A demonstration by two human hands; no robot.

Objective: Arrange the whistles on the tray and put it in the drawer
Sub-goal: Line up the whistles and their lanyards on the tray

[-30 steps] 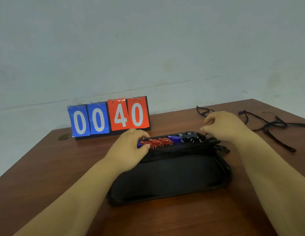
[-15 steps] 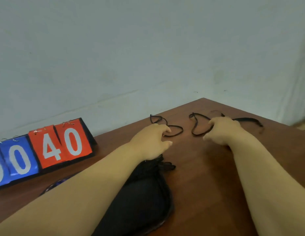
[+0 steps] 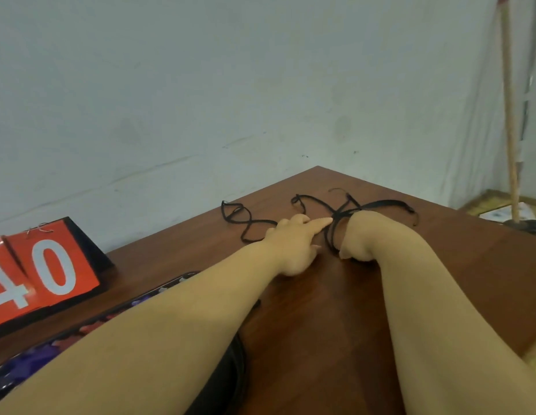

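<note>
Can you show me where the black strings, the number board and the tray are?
black strings [image 3: 250, 222]: head view, on the left loop.
number board [image 3: 54, 265]: head view, on the red zero card.
tray [image 3: 238, 366]: head view, on its dark rim at the bottom.

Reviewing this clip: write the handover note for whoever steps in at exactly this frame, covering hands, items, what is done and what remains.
Left hand: index finger stretched onto the black cords, gripping nothing visible.
Right hand: curled round a bunch of those cords.
Tray: on the table, mostly under the left forearm, with whistles along its far edge, blurred.
Done: whistles sit on the tray.
Left: sort out the loose cords, then put the tray in the drawer. No drawer is in view.
</note>
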